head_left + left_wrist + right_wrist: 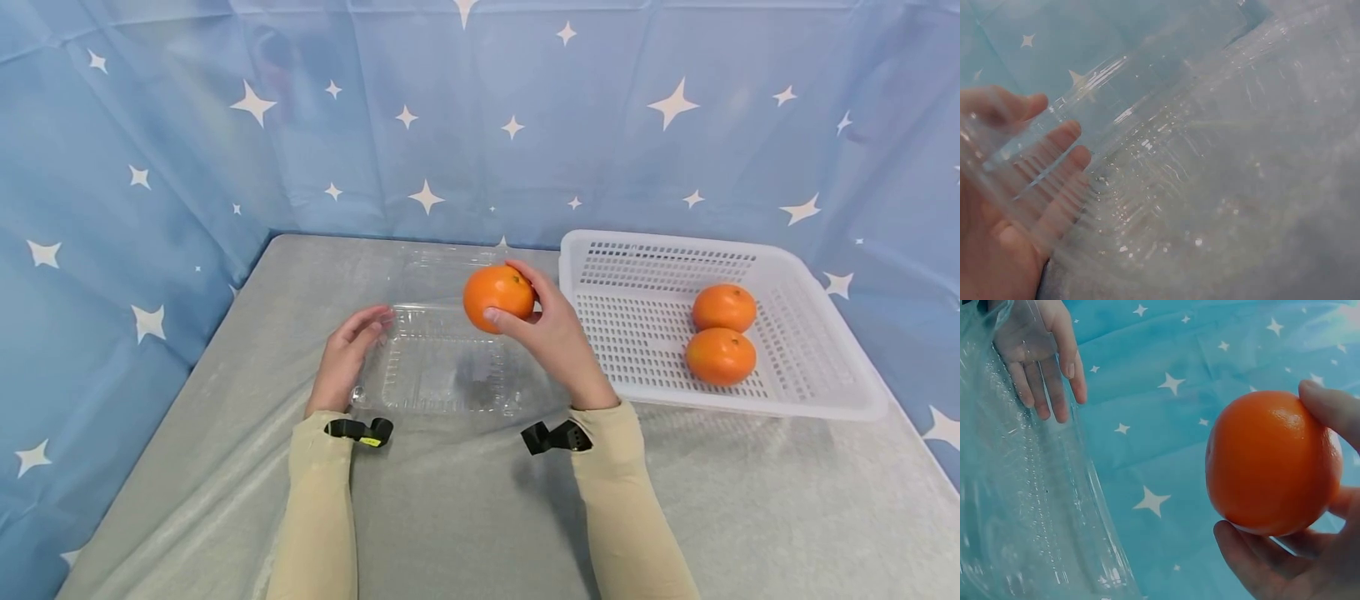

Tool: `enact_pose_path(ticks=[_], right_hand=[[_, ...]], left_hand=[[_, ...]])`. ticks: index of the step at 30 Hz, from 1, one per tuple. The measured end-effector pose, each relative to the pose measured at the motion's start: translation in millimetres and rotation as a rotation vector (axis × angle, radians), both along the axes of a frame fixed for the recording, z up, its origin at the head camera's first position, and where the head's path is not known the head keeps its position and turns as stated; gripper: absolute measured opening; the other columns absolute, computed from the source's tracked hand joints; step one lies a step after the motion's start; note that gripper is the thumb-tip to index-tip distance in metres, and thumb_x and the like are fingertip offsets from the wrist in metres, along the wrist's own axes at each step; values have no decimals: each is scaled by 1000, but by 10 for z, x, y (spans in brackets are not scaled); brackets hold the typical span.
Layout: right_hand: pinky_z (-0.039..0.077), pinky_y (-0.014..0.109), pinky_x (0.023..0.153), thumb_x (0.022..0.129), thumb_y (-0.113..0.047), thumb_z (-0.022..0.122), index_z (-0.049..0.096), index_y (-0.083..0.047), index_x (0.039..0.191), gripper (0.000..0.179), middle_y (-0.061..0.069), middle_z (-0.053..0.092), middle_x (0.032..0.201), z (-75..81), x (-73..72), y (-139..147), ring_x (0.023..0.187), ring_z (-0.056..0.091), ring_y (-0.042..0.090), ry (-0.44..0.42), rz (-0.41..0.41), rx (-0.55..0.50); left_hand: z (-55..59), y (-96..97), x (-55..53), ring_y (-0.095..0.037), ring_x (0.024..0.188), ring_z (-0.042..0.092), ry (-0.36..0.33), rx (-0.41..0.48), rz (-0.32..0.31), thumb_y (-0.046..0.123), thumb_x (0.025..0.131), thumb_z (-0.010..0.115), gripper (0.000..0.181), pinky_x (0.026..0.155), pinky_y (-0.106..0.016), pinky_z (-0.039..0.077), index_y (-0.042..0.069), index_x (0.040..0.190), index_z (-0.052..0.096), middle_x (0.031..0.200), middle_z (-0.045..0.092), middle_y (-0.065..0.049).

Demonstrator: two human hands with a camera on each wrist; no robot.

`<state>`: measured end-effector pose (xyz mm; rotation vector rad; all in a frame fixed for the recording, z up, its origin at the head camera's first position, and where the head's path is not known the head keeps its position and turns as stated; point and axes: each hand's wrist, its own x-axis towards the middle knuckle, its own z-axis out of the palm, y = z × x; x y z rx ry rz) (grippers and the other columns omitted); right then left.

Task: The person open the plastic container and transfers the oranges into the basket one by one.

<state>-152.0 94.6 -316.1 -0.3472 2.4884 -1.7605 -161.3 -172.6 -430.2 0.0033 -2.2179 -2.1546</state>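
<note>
My right hand [558, 337] grips an orange [497, 298] between thumb and fingers, up above the right part of a clear plastic container [442, 375]. In the right wrist view, the fingertips [1235, 547] spread round the fruit's side. My left hand [345, 354] is at the container's left side, its fingers fairly straight along the outside of the wall. Through the clear plastic, the left wrist view shows those fingers [1063, 150]. The container lies with its lid [450, 257] folded back toward the curtain.
On the right stands a white perforated basket [637, 400] with two more oranges [722, 357] touching each other inside. A grey cloth [465, 517] covers the table. Blue star-printed curtain [480, 167] hangs behind and to the left.
</note>
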Motion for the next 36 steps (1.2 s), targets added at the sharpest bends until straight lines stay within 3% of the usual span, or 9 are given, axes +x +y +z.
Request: enact_pose_path(ticks=[17, 24, 36], right_hand=[[46, 36, 80, 79, -30, 67, 39, -24, 134, 62, -2, 42, 128, 45, -14, 117, 99, 49, 19, 32, -57, 6], [47, 36, 80, 79, -30, 68, 39, -23, 134, 62, -2, 39, 131, 61, -8, 145, 101, 47, 18, 64, -79, 64], [48, 36, 76, 70, -52, 68, 39, -42, 128, 66, -12, 39, 128, -191, -185, 283, 99, 48, 15, 101, -104, 78]], left_hand=[[-24, -5, -8, -24, 116, 46, -7, 19, 2, 15, 94, 45, 33, 98, -41, 34, 6, 125, 49, 124, 52, -9], [-3, 11, 0, -20, 115, 47, -22, 6, 15, 17, 94, 46, 32, 97, -37, 35, 8, 124, 51, 122, 53, -5], [-9, 7, 2, -24, 116, 46, -1, 14, 2, 15, 94, 46, 33, 97, -41, 35, 6, 125, 49, 125, 52, -9]])
